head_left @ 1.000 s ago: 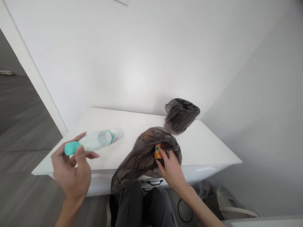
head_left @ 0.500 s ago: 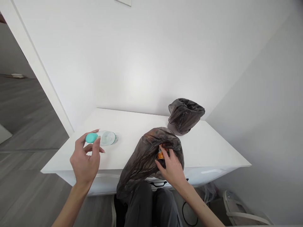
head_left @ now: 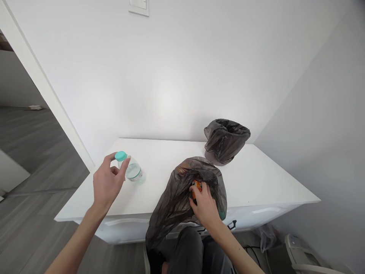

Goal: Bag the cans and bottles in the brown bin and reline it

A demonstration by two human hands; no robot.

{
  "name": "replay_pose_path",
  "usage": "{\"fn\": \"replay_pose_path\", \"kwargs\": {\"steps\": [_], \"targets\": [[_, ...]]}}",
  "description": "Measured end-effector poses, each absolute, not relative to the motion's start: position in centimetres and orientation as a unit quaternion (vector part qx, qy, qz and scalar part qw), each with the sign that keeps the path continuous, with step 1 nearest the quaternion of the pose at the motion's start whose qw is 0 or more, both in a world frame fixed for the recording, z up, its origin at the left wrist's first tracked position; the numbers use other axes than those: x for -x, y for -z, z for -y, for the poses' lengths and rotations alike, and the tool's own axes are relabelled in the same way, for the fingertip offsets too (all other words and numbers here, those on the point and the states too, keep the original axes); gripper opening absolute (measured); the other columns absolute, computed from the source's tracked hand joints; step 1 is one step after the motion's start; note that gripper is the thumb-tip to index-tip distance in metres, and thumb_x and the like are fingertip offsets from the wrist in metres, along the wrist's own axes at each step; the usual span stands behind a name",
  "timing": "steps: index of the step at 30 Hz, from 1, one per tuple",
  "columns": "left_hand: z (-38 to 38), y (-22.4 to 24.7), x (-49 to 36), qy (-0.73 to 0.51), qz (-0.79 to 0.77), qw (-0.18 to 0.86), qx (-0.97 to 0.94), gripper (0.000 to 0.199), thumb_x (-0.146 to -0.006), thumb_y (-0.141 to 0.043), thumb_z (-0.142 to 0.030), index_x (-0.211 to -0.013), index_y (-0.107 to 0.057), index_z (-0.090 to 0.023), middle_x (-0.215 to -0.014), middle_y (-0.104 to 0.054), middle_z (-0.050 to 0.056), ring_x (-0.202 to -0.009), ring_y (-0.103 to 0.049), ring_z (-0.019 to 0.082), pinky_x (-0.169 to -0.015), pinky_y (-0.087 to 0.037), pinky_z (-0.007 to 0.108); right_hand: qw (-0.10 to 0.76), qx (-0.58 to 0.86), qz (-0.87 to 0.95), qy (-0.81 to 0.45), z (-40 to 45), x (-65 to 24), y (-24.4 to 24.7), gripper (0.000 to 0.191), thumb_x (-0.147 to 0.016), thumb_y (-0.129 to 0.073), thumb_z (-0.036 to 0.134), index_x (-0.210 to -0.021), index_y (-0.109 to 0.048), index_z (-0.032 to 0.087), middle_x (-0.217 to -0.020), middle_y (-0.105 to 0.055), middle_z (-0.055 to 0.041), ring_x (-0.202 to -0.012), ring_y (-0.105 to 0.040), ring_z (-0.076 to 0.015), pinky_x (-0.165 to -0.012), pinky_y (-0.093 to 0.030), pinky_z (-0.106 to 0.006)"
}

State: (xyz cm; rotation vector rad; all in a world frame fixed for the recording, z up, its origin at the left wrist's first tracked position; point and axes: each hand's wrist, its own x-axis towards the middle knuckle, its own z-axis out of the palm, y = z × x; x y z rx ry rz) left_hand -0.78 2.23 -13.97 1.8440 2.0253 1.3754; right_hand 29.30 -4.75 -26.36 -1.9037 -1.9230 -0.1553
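My left hand [head_left: 110, 179] grips a clear plastic bottle [head_left: 133, 170] near its teal cap, thumb on one side and fingers on the other. The bottle looks nearly upright, its base at the white tabletop; whether it touches, I cannot tell. My right hand [head_left: 204, 205] reaches into the mouth of a dark, see-through plastic bag [head_left: 173, 198] at the table's front edge. Its fingers close round an orange-and-black item [head_left: 196, 185], perhaps a can, mostly hidden by hand and bag. Something green [head_left: 221, 213] shows through the bag's right side.
A small bin lined with a dark bag [head_left: 226, 142] stands at the back right of the white table [head_left: 273, 186], near the wall. Drawers with black handles [head_left: 232, 224] are below the top. A grey machine [head_left: 305, 253] stands on the floor at right.
The bottle has gone from tilted toward me to nearly upright in my left hand. My right hand stays on the orange item in the bag. The camera view has shifted slightly.
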Motion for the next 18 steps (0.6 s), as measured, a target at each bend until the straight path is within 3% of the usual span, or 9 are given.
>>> {"fn": "replay_pose_path", "kwargs": {"steps": [3, 8, 11, 15, 18], "targets": [[-2.9, 13.5, 0.2, -0.424, -0.669, 0.057, -0.607, 0.057, -0.089, -0.058, -0.070, -0.123, -0.061, -0.024, -0.051, -0.059, -0.006, -0.054, -0.062, 0.021, -0.062, -0.047, 0.032, 0.239, 0.688, 0.684, 0.045, 5.1, -29.2, 25.4, 0.020, -0.092, -0.059, 0.017, -0.108, -0.061, 0.028, -0.122, -0.056, -0.0130, -0.110, -0.064, -0.0328, -0.058, -0.057, -0.033], [-4.4, 13.8, -0.3, -0.381, -0.666, 0.070, -0.637, 0.071, -0.077, -0.069, -0.070, -0.128, -0.059, -0.022, -0.063, -0.067, -0.003, -0.067, -0.071, 0.026, -0.064, -0.050, 0.034, 0.341, 0.659, 0.669, -0.044, 7.8, -29.2, 22.5, 0.021, -0.097, -0.055, 0.026, -0.116, -0.062, 0.031, -0.128, -0.058, -0.0120, -0.103, -0.069, -0.0282, -0.061, -0.059, -0.032], [-5.2, 14.6, -0.2, -0.348, -0.670, 0.083, -0.650, 0.076, -0.075, -0.071, -0.069, -0.131, -0.056, -0.021, -0.076, -0.072, 0.001, -0.071, -0.072, 0.028, -0.063, -0.050, 0.034, 0.395, 0.647, 0.643, -0.106, 10.0, -29.3, 20.6, 0.025, -0.097, -0.057, 0.033, -0.120, -0.066, 0.034, -0.131, -0.061, -0.0104, -0.101, -0.071, -0.0259, -0.071, -0.062, -0.033], [-5.9, 15.9, 0.2, -0.310, -0.701, 0.095, -0.635, 0.083, -0.073, -0.069, -0.076, -0.133, -0.054, -0.022, -0.073, -0.071, 0.002, -0.073, -0.072, 0.030, -0.061, -0.049, 0.034, 0.433, 0.627, 0.616, -0.201, 12.6, -30.0, 18.8, 0.034, -0.090, -0.067, 0.035, -0.125, -0.070, 0.032, -0.142, -0.062, -0.0085, -0.119, -0.069, -0.0274, -0.091, -0.060, -0.032], [-6.3, 16.4, 0.6, -0.294, -0.716, 0.083, -0.627, 0.090, -0.072, -0.069, -0.077, -0.139, -0.051, -0.020, -0.077, -0.073, 0.003, -0.080, -0.073, 0.033, -0.065, -0.050, 0.036, 0.485, 0.586, 0.574, -0.302, 14.3, -30.7, 18.3, 0.045, -0.083, -0.072, 0.032, -0.128, -0.067, 0.027, -0.131, -0.070, -0.0086, -0.116, -0.070, -0.0267, -0.098, -0.058, -0.031]]}}
